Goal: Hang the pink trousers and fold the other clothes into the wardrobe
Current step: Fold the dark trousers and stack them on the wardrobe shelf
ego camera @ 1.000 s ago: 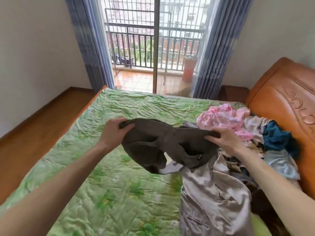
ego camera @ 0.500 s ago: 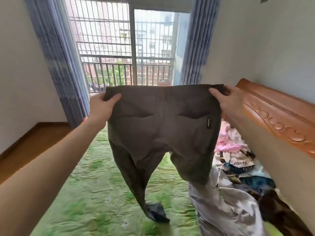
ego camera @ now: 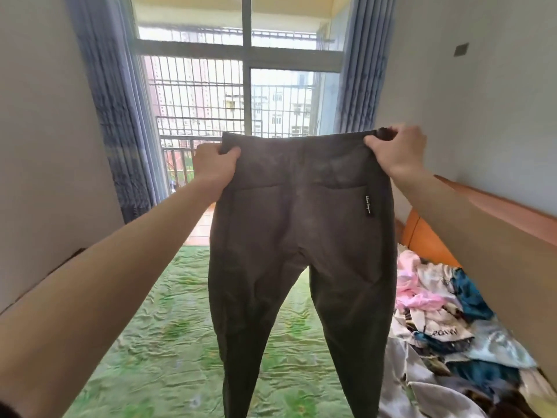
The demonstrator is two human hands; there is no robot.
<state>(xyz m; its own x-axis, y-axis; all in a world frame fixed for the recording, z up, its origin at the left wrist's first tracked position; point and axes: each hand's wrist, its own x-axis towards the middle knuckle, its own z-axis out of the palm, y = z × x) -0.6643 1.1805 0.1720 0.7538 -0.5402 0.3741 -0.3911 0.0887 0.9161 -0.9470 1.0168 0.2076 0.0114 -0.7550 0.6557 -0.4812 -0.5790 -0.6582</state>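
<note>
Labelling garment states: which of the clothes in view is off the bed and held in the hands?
The grey-brown trousers: left hand and right hand grip the waistband, legs hanging. The pink garment and the other clothes lie heaped on the bed.

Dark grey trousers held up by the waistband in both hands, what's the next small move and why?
Probably bring the two hands together to fold the dark grey trousers leg on leg. The left hand and right hand grip opposite waistband corners, the legs hang straight, and they aren't the pink ones, so they get folded.
</note>
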